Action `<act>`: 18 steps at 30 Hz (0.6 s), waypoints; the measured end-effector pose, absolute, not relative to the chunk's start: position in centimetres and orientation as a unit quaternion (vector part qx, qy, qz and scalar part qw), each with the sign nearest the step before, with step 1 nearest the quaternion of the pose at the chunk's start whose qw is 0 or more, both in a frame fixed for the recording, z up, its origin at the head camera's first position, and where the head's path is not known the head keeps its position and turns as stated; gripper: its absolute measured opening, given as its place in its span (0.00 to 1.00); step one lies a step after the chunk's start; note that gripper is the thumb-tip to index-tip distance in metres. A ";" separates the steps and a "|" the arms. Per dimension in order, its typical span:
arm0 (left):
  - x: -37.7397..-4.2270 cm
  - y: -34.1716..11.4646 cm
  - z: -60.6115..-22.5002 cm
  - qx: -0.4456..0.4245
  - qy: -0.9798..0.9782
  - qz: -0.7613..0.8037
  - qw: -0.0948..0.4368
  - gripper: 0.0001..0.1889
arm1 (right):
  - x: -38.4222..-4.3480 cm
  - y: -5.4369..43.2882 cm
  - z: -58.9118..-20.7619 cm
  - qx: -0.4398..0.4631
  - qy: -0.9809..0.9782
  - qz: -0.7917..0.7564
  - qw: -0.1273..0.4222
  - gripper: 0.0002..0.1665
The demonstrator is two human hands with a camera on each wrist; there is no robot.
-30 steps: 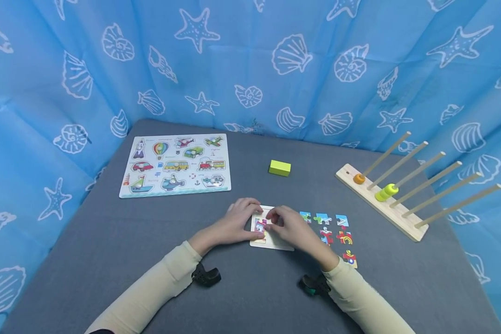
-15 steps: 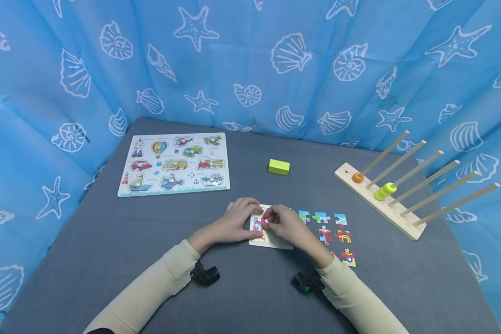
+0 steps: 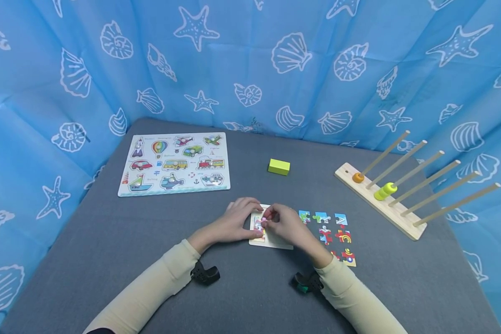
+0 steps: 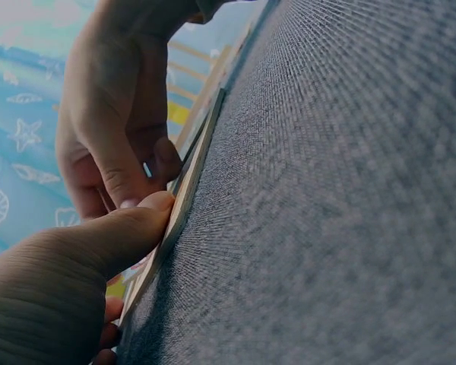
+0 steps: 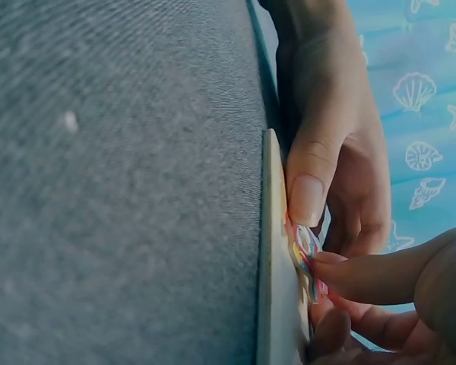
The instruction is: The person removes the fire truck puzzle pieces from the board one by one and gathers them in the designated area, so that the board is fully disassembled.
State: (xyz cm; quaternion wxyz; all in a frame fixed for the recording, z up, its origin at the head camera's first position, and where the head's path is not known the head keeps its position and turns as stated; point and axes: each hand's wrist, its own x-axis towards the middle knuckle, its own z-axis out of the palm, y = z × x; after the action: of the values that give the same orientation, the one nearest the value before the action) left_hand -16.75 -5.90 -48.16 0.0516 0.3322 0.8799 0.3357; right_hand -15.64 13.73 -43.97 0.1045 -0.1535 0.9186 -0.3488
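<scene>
A small light wooden puzzle board [image 3: 279, 243] lies on the grey table, with jigsaw pieces [image 3: 258, 224] along its left side. My left hand [image 3: 233, 223] grips the board from the left, thumb on the near part and fingers at the far edge. In the left wrist view that thumb [image 4: 129, 232] presses on the board's rim. Over the board, my right hand [image 3: 288, 225] pinches a colourful jigsaw piece [image 5: 319, 289] between thumb and fingertips. That piece sits right at the pieces by the left thumb, and the fingers partly hide it.
Several loose jigsaw pieces [image 3: 325, 235] lie right of the board. Behind stands a yellow-green block [image 3: 279, 167]. A vehicle peg puzzle [image 3: 175, 164] lies at back left. To the right is a wooden rack [image 3: 380, 204] with slanting rods. A blue shell-print curtain [image 3: 250, 60] hangs behind.
My right hand has shifted slightly left over the board with the jigsaw piece, uncovering more of the loose pieces. My left hand stays at the board's left side.
</scene>
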 end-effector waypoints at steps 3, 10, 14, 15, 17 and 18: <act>-16.7 -5.9 -48.1 0.331 0.880 0.336 0.050 0.32 | -15.7 13.8 -44.0 -0.143 0.913 -0.364 0.118 0.06; -16.8 -6.0 -48.1 0.330 0.881 0.336 0.049 0.34 | -16.1 13.7 -44.0 -0.121 0.914 -0.368 0.124 0.04; -16.8 -6.0 -48.2 0.327 0.881 0.338 0.050 0.34 | -16.2 13.6 -43.9 -0.112 0.914 -0.368 0.131 0.05; -16.8 -6.0 -48.2 0.327 0.881 0.338 0.050 0.34 | -16.2 13.6 -43.9 -0.111 0.914 -0.368 0.132 0.04; -16.8 -6.0 -48.2 0.326 0.881 0.339 0.051 0.34 | -16.3 13.6 -43.9 -0.110 0.914 -0.367 0.134 0.04; -16.8 -6.0 -48.2 0.326 0.881 0.340 0.052 0.34 | -16.3 13.5 -43.9 -0.109 0.914 -0.367 0.134 0.04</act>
State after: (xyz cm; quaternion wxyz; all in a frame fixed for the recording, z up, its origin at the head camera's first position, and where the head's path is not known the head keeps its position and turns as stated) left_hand -16.79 -6.02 -48.22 0.0515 0.3260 0.8808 0.3396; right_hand -16.30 13.55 -43.87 0.1343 -0.1095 0.9139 -0.3670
